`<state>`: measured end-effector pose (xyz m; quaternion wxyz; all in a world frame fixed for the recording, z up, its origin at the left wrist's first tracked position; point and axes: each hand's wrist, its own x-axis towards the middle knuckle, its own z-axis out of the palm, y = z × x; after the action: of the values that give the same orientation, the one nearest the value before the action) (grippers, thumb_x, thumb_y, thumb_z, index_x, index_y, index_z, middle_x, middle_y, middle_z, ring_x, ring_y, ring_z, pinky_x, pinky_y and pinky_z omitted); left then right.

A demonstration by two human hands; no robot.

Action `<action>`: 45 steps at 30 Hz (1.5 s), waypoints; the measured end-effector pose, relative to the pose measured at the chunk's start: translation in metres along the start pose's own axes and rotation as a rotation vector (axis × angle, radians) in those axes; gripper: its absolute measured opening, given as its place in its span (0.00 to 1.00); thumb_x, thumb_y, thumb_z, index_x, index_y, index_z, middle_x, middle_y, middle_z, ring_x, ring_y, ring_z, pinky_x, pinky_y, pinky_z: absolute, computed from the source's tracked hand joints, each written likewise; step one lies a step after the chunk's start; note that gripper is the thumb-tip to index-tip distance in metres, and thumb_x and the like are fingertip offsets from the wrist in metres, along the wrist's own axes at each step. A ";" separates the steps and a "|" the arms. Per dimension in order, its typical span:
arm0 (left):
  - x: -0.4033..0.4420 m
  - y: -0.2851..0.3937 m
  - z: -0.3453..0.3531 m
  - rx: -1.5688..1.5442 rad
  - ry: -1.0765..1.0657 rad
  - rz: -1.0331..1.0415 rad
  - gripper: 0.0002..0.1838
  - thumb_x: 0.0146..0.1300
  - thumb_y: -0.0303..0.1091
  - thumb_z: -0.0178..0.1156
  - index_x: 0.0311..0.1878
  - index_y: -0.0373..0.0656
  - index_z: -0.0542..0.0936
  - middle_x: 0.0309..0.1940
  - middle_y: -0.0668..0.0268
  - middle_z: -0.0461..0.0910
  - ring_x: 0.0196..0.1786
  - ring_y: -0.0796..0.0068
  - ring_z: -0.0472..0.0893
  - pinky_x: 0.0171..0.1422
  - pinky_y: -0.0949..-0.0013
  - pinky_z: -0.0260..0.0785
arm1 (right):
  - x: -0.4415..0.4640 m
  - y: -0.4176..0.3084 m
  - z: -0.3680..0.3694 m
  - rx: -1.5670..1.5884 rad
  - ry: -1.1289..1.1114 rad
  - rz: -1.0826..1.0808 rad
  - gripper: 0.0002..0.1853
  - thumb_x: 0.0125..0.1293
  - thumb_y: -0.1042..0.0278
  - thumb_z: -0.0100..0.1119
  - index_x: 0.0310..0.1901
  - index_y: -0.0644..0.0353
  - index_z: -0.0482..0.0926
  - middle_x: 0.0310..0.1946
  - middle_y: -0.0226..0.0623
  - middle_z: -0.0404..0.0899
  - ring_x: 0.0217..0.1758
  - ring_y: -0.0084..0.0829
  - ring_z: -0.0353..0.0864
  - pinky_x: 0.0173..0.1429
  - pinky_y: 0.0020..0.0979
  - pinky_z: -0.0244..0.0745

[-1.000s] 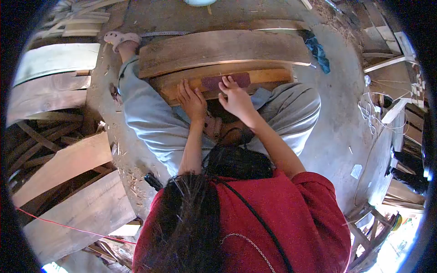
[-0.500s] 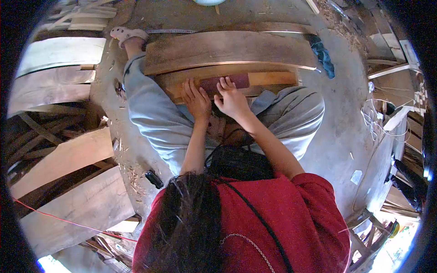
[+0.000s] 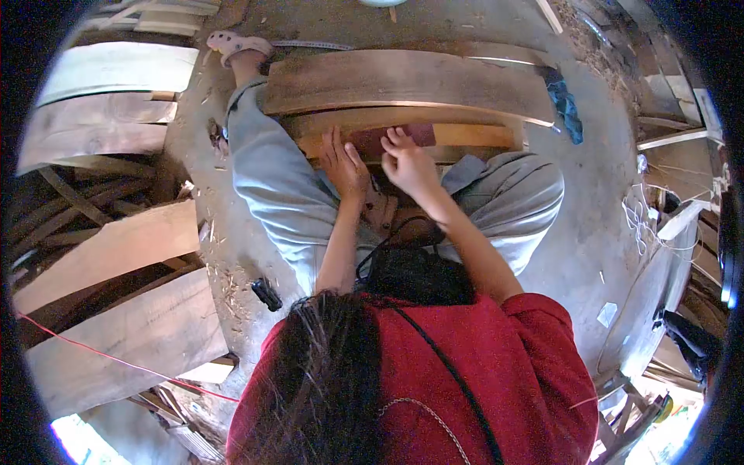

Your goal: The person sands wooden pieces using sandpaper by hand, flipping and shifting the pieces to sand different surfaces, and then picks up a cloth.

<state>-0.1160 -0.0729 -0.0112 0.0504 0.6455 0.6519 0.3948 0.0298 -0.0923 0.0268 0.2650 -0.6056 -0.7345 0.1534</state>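
Note:
A narrow orange-brown wooden strip [image 3: 474, 136] lies across the front of my lap, with a dark purplish-red sheet [image 3: 421, 135], like sandpaper, flat on it. My right hand [image 3: 408, 164] presses its bent fingertips on the sheet, thumb tucked close. On the left, my left hand [image 3: 345, 167] rests with fingers stretched out over the strip and the sheet's left end. A wide brown plank [image 3: 411, 81] lies just beyond the strip. What is under my palms is hidden.
Boards [image 3: 128, 325] and wood scraps are stacked on the left. A blue cloth [image 3: 566, 111] lies at the wide plank's right end. A small black object [image 3: 266, 294] is on the floor at left. White cord [image 3: 638, 217] and more timber are on the right.
The whole view has shifted, so the planks and legs appear farther right. Both hands stay on the strip and sheet, with the sheet slid slightly along the strip and back.

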 end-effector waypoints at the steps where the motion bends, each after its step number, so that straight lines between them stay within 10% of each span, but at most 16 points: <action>1: 0.000 0.000 0.001 -0.042 0.006 -0.018 0.22 0.70 0.38 0.41 0.62 0.38 0.68 0.63 0.53 0.66 0.65 0.51 0.64 0.69 0.52 0.52 | 0.000 0.005 -0.019 -0.062 -0.067 0.038 0.19 0.61 0.59 0.52 0.49 0.60 0.79 0.59 0.41 0.73 0.61 0.41 0.72 0.58 0.40 0.75; 4: 0.000 0.001 0.006 -0.098 0.014 -0.092 0.21 0.70 0.36 0.42 0.61 0.37 0.69 0.61 0.52 0.68 0.63 0.50 0.65 0.68 0.52 0.53 | -0.003 0.033 -0.064 -0.077 -0.062 0.302 0.17 0.62 0.58 0.50 0.48 0.55 0.81 0.60 0.43 0.72 0.50 0.48 0.80 0.53 0.43 0.78; 7: 0.000 0.001 0.005 -0.023 0.023 -0.026 0.21 0.69 0.35 0.43 0.62 0.38 0.68 0.61 0.52 0.67 0.63 0.49 0.66 0.67 0.52 0.53 | -0.012 0.074 -0.052 -0.259 0.145 0.098 0.18 0.62 0.58 0.50 0.49 0.56 0.79 0.57 0.47 0.73 0.49 0.50 0.80 0.54 0.44 0.77; 10: 0.000 0.002 0.007 -0.012 0.044 -0.023 0.21 0.68 0.34 0.45 0.62 0.38 0.68 0.61 0.52 0.67 0.64 0.50 0.65 0.68 0.52 0.53 | 0.002 0.020 -0.045 -0.157 -0.120 0.330 0.19 0.62 0.59 0.49 0.50 0.60 0.77 0.55 0.52 0.74 0.57 0.47 0.76 0.58 0.43 0.74; 13: -0.001 -0.005 0.012 0.007 0.028 -0.031 0.21 0.68 0.34 0.45 0.63 0.38 0.67 0.61 0.53 0.67 0.65 0.50 0.63 0.68 0.52 0.52 | 0.005 -0.015 -0.007 -0.237 0.010 -0.088 0.19 0.61 0.60 0.51 0.51 0.61 0.78 0.55 0.50 0.75 0.63 0.43 0.71 0.61 0.41 0.72; 19: -0.004 -0.005 0.012 -0.022 0.038 0.004 0.20 0.68 0.33 0.45 0.62 0.39 0.67 0.61 0.54 0.67 0.66 0.51 0.62 0.69 0.52 0.51 | -0.001 0.027 -0.070 -0.037 -0.183 0.376 0.15 0.61 0.64 0.55 0.48 0.58 0.81 0.52 0.43 0.77 0.58 0.38 0.76 0.61 0.35 0.72; 24: -0.008 -0.001 0.012 0.031 0.046 0.001 0.21 0.67 0.32 0.46 0.62 0.39 0.67 0.61 0.54 0.67 0.66 0.51 0.63 0.69 0.52 0.52 | -0.015 0.075 -0.045 -0.304 0.360 0.131 0.16 0.60 0.57 0.57 0.42 0.58 0.84 0.36 0.51 0.82 0.39 0.48 0.83 0.48 0.44 0.77; 26: -0.008 -0.002 0.014 0.055 0.034 -0.002 0.21 0.66 0.32 0.47 0.62 0.39 0.67 0.61 0.55 0.67 0.66 0.51 0.63 0.69 0.52 0.53 | -0.009 0.025 -0.044 -0.030 -0.185 0.447 0.18 0.60 0.59 0.56 0.44 0.64 0.81 0.52 0.54 0.76 0.53 0.48 0.78 0.58 0.40 0.74; 28: -0.006 -0.006 0.015 0.081 0.019 0.007 0.21 0.66 0.32 0.47 0.62 0.39 0.67 0.61 0.56 0.66 0.65 0.52 0.64 0.69 0.52 0.53 | -0.010 0.012 -0.015 -0.187 0.088 -0.112 0.18 0.59 0.61 0.56 0.47 0.64 0.80 0.53 0.51 0.76 0.58 0.45 0.75 0.59 0.40 0.74; 37: -0.006 -0.002 0.014 0.023 0.054 -0.016 0.21 0.66 0.34 0.48 0.61 0.41 0.69 0.60 0.57 0.67 0.65 0.53 0.64 0.68 0.52 0.54 | -0.012 0.124 -0.100 -0.438 0.003 0.622 0.17 0.59 0.52 0.58 0.38 0.58 0.85 0.42 0.47 0.82 0.44 0.45 0.82 0.52 0.42 0.75; 41: -0.004 -0.006 0.015 0.041 0.059 -0.013 0.20 0.66 0.34 0.48 0.61 0.40 0.69 0.60 0.56 0.67 0.64 0.52 0.64 0.68 0.52 0.54 | -0.001 0.048 -0.058 -0.253 -0.247 0.409 0.21 0.64 0.50 0.54 0.41 0.61 0.82 0.44 0.48 0.81 0.47 0.47 0.80 0.54 0.44 0.73; 42: -0.005 -0.006 0.015 0.048 0.053 -0.013 0.21 0.66 0.34 0.48 0.61 0.40 0.69 0.60 0.56 0.67 0.65 0.52 0.64 0.69 0.52 0.54 | -0.006 0.038 -0.034 -0.129 0.071 0.072 0.20 0.65 0.51 0.52 0.40 0.62 0.83 0.47 0.48 0.80 0.50 0.45 0.79 0.56 0.43 0.73; 45: -0.005 -0.008 0.013 0.032 0.039 0.001 0.21 0.66 0.33 0.48 0.61 0.40 0.68 0.60 0.55 0.67 0.65 0.52 0.64 0.69 0.52 0.53 | -0.006 0.055 -0.051 -0.084 -0.009 0.126 0.18 0.66 0.53 0.53 0.36 0.59 0.85 0.46 0.45 0.80 0.50 0.44 0.80 0.56 0.42 0.73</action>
<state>-0.1140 -0.0697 -0.0271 0.0273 0.6389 0.6585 0.3968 0.1040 -0.0915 0.0370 0.2261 -0.6606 -0.7017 0.1417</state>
